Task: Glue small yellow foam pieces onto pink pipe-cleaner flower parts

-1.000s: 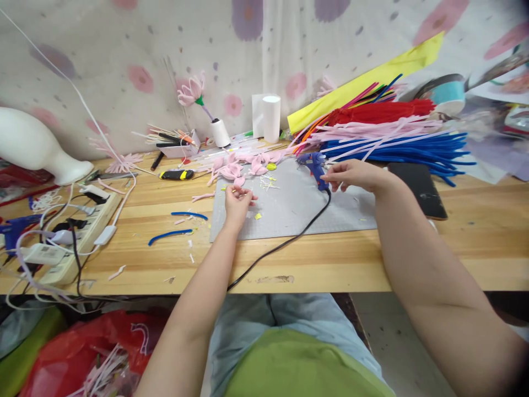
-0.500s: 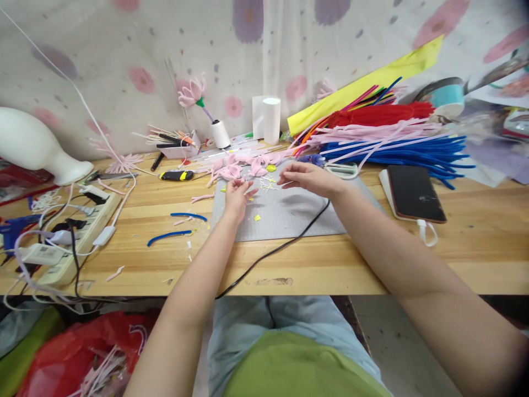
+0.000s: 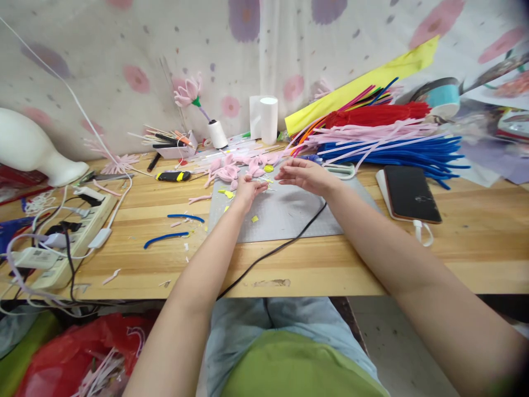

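Observation:
Over the grey cutting mat (image 3: 285,223), my left hand (image 3: 248,194) reaches in with its fingers stretched out to the right, beside a small heap of thin white pieces (image 3: 270,187). That hand covers part of the heap. On the other side of the heap is my right hand (image 3: 301,174), its fingers loosely curved and apart, with nothing seen in them. Just behind my left hand lie pink pipe-cleaner petals (image 3: 228,172). Scraps of yellow (image 3: 254,219) are scattered on the mat.
A black cable (image 3: 285,246) crosses the mat's front. Blue pipe cleaners (image 3: 397,154) and scissors (image 3: 341,171) lie behind my right arm. At the left are a utility knife (image 3: 173,176) and a power strip (image 3: 76,242). A pink flower (image 3: 188,92) stands in a white spool.
My left hand has moved right, over the white pieces, and its fingers have straightened. A yellow scrap beside it now shows more. My right hand has hardly moved. The view has shifted slightly.

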`<action>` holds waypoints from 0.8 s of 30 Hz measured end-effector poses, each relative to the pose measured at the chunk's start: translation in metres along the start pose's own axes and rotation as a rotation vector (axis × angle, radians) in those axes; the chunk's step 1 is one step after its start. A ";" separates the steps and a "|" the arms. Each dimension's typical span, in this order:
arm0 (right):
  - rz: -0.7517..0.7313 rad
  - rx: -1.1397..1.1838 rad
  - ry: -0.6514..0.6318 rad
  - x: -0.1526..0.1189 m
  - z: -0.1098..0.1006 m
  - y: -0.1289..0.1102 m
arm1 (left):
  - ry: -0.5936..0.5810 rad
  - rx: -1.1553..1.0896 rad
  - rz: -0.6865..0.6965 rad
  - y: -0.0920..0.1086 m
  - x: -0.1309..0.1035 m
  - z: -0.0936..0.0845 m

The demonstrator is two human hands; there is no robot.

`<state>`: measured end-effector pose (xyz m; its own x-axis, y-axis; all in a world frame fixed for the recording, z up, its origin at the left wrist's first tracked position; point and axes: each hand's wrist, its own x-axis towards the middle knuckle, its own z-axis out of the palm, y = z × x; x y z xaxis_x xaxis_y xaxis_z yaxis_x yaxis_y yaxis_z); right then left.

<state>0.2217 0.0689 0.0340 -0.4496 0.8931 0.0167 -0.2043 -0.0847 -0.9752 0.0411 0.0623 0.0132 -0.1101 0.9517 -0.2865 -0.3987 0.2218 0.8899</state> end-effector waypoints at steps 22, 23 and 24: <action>-0.023 -0.692 0.695 -0.010 -0.049 0.040 | 0.041 0.626 0.460 -0.011 0.015 -0.018; -0.057 -0.572 0.674 -0.011 -0.050 0.040 | 0.051 0.554 0.446 -0.010 0.016 -0.020; -0.080 -0.461 0.637 -0.013 -0.050 0.038 | 0.057 0.498 0.428 -0.010 0.015 -0.021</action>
<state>0.2627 0.0764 -0.0142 0.1638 0.9817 0.0972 0.2283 0.0581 -0.9718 0.0238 0.0702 -0.0078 -0.2192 0.9679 0.1234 0.1586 -0.0894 0.9833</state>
